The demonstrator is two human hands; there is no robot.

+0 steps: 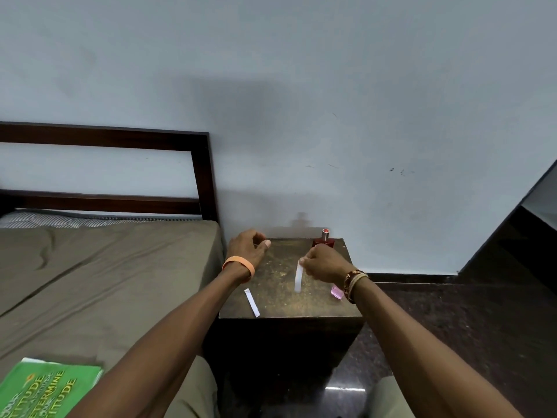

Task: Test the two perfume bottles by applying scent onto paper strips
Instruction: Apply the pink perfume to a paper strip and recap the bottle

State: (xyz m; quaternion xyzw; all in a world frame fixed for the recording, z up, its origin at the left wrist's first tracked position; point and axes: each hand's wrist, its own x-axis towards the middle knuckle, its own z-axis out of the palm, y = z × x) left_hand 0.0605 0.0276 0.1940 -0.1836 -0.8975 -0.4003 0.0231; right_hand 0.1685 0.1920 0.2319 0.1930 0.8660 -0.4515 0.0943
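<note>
Our right hand (324, 263) pinches a paper strip (298, 277) above the table (271, 294). Our left hand (248, 247) hovers curled; we cannot tell whether it holds anything.

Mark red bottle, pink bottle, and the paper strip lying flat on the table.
red bottle (323, 242), head view, shoulder below the cap.
pink bottle (337, 292), head view, body showing beside the right wrist.
flat strip (252, 302), head view, mid-length.
</note>
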